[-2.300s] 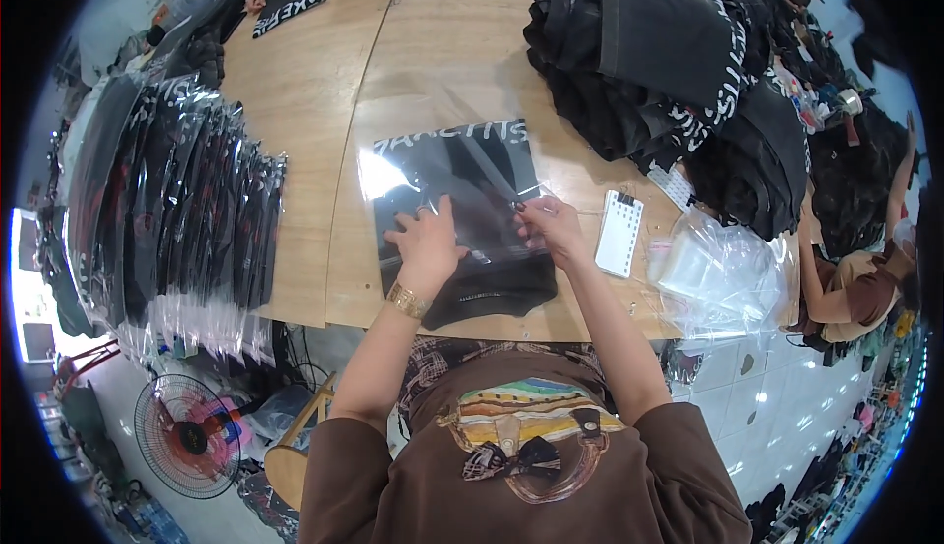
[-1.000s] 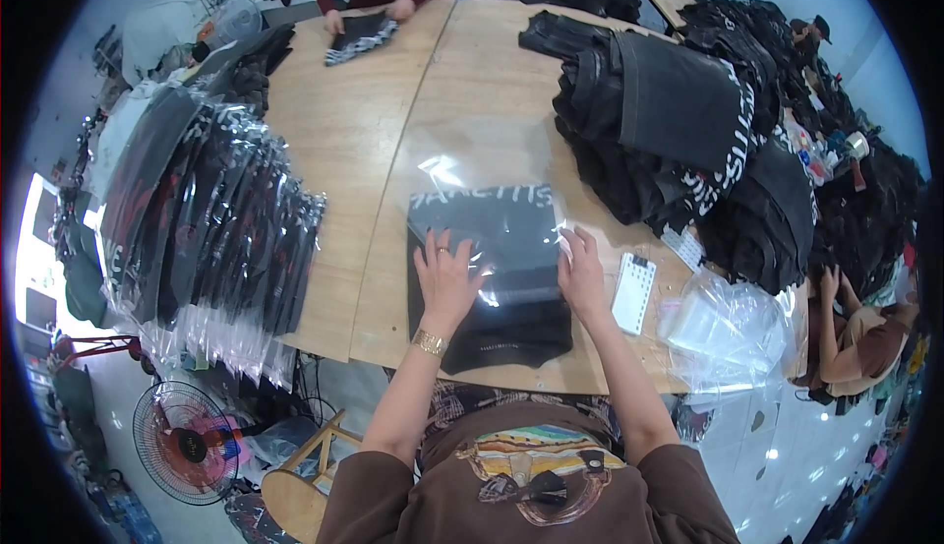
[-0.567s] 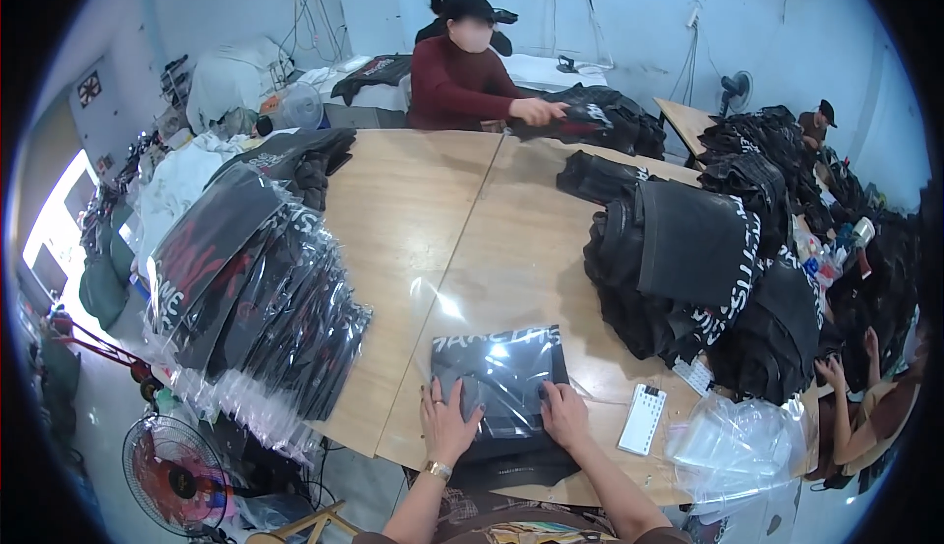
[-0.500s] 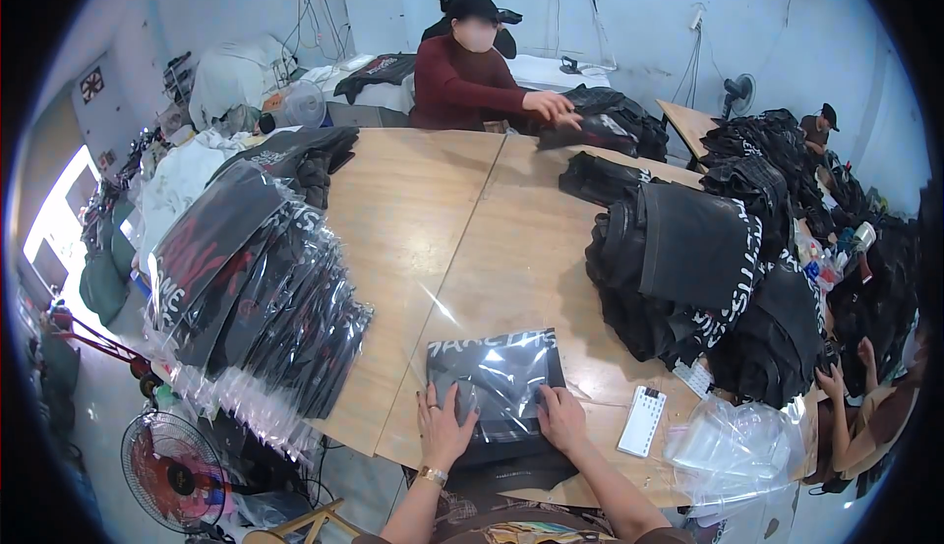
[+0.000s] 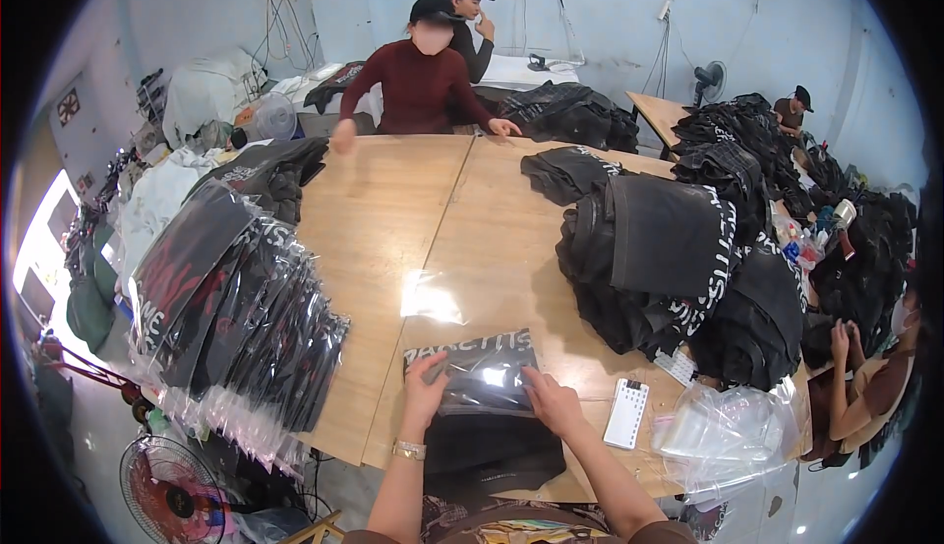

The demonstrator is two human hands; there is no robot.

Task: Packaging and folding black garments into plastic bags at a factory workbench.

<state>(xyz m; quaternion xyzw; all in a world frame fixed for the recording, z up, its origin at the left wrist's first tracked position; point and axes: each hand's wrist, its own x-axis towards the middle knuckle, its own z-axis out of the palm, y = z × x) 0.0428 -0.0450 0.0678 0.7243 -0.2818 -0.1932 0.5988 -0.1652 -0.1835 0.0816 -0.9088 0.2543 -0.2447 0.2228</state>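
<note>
In front of me on the wooden table lies a folded black garment in a clear plastic bag (image 5: 482,372), white lettering across its far end. My left hand (image 5: 425,392) is at the bag's left edge, thumb and fingers bent around it. On the opposite edge, my right hand (image 5: 554,401) grips with curled fingers. Nearer my body, dark cloth (image 5: 487,451) shows below the bag's near edge; whether it belongs to the same garment I cannot tell. A pile of bagged garments (image 5: 236,298) leans at my left, and a pile of unbagged folded garments (image 5: 669,239) stands at my right.
A white card (image 5: 625,414) and a heap of clear bags (image 5: 723,436) lie right of my hands. Across the table (image 5: 379,219) stands a person in dark red (image 5: 418,87). Another person (image 5: 875,377) sits at far right. A floor fan (image 5: 172,490) stands lower left.
My hands have gone from lying on the bag to its side edges. More dark cloth shows below the bag. The person across has drawn their hands back from the far dark garments.
</note>
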